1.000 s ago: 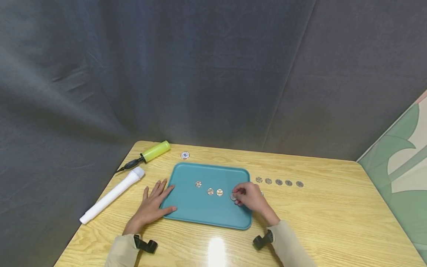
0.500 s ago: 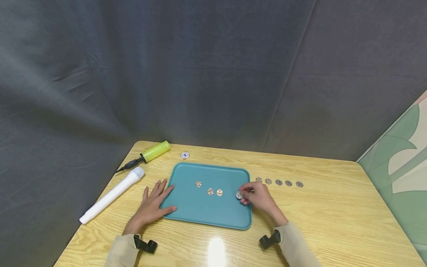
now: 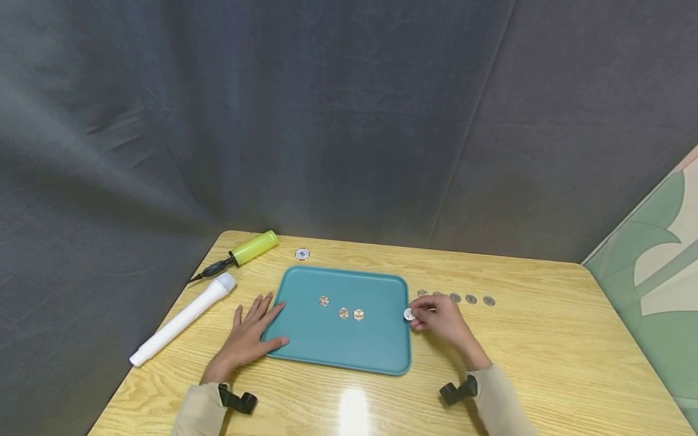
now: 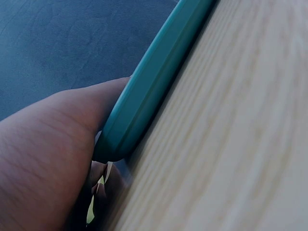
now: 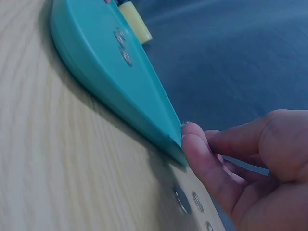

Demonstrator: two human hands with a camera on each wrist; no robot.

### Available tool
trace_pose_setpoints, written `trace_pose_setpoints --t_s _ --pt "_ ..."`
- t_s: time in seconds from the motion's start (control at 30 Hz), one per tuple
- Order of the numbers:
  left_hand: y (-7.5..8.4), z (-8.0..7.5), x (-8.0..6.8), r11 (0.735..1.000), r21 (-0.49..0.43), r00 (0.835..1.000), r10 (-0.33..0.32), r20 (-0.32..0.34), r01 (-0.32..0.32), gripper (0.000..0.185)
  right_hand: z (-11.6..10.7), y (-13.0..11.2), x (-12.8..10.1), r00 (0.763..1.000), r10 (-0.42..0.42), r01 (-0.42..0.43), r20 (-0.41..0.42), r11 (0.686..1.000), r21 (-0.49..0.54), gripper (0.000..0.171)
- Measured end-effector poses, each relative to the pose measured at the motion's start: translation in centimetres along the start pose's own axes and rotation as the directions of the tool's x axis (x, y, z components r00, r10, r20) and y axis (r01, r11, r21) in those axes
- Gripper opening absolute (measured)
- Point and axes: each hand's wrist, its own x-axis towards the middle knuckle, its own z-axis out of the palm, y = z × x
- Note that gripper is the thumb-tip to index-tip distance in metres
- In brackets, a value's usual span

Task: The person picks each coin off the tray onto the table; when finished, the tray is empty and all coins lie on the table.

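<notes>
My right hand pinches a silvery coin between thumb and fingertips, over the right rim of a teal tray. In the right wrist view only a sliver of that coin shows above the thumb. My left hand rests at the tray's left edge, fingers spread and thumb over the rim. Two coins lie side by side near the tray's middle, one of them the right-hand coin. A third coin lies farther left and back on the tray.
Right of the tray runs a row of several coins, partly behind my right hand. A nearer coin lies on the table in the right wrist view. A white baton, a yellow-green hand pump and a poker chip stand left and behind.
My right hand has carried the pinched coin rightward, from above the tray's right part to its right rim. The left hand and the coins on the tray have stayed in place.
</notes>
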Motion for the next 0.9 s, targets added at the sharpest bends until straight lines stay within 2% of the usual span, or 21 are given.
trace_pose_setpoints --t_s 0.3,0.9 --pt "0.0 0.0 0.1 1.000 0.018 1.000 -0.012 0.013 0.011 0.081 -2.3 1.1 -0.6 0.999 0.019 -0.019 -0.041 1.000 -0.007 0.023" --pt "0.3 -0.3 0.1 1.000 0.013 1.000 -0.015 0.018 0.015 0.081 -4.9 2.7 -1.8 0.989 0.092 -0.109 -0.120 0.983 -0.145 0.021"
